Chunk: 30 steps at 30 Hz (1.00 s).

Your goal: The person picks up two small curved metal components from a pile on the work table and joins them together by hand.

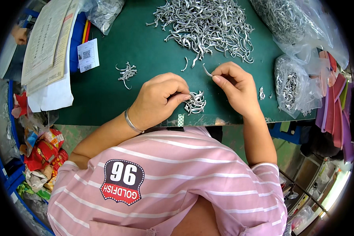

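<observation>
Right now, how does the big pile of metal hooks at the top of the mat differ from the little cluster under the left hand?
The big pile is far larger and spreads loosely over the mat's top; the small cluster is compact and lies at the near edge. No hand touches the big pile; the left hand has its fingertips on the cluster. Both are curved silvery metal pieces.

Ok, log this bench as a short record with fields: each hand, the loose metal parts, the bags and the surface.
left hand: grips a small bunch of curved metal pieces
right hand: pinches a single curved piece
big pile: loose silver pieces, far side of mat
small cluster: left of the hands
bags: clear plastic, filled with pieces, on the right
surface: green mat
papers: at left edge
</observation>
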Motion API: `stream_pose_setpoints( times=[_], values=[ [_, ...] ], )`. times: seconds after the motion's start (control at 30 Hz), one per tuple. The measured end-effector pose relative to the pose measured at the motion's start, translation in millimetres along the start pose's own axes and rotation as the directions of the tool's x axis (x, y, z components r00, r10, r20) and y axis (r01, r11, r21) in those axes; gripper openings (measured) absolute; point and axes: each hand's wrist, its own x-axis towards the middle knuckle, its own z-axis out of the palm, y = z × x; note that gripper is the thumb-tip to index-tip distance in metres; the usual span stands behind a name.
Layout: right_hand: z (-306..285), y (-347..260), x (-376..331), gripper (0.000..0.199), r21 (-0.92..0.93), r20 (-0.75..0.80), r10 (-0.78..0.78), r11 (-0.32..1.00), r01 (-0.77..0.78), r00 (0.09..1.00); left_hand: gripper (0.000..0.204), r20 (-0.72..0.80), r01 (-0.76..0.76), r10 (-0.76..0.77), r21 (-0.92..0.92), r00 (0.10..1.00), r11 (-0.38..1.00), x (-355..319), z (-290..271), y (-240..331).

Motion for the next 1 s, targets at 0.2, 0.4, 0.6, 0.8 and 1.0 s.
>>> stream_pose_setpoints(
  times=[0.2, 0.4, 0.6, 0.8, 1.0],
  values=[
    [4.5, -12.3, -13.9, 0.011, -0.086, 0.08, -0.287, 0.952, 0.293, 0.955, 0.014, -0.05, 0.261, -0.282, -0.25, 0.958, 0.932, -1.9, -0.8, 12.7],
    [17.3, -23.6, -13.8, 0.015, -0.126, 0.164, -0.482, 0.855, 0.503, 0.861, 0.011, -0.076, -0.029, 0.02, -0.117, 0.997, 0.993, -4.1, -0.1, -1.2],
    [19.1, -12.9, 17.7, 0.01, -0.374, 0.064, -0.358, 0.857, 0.355, 0.932, 0.01, 0.017, 0.022, -0.022, 0.023, 1.0, 0.999, 0.0, -2.6, 4.7],
    [23.1, -1.0, 33.9, 0.012, -0.506, 0.13, -0.414, 0.754, 0.42, 0.901, 0.009, -0.004, -0.043, 0.043, -0.011, 0.999, 0.999, 2.1, 0.4, 1.9],
    [-20.2, -8.4, -1.7, 0.007, -0.285, -0.142, -0.348, 0.911, 0.298, 0.927, 0.009, -0.149, 0.1, -0.094, 0.033, 0.984, 0.994, -1.7, -8.0, 0.5]
  ],
)
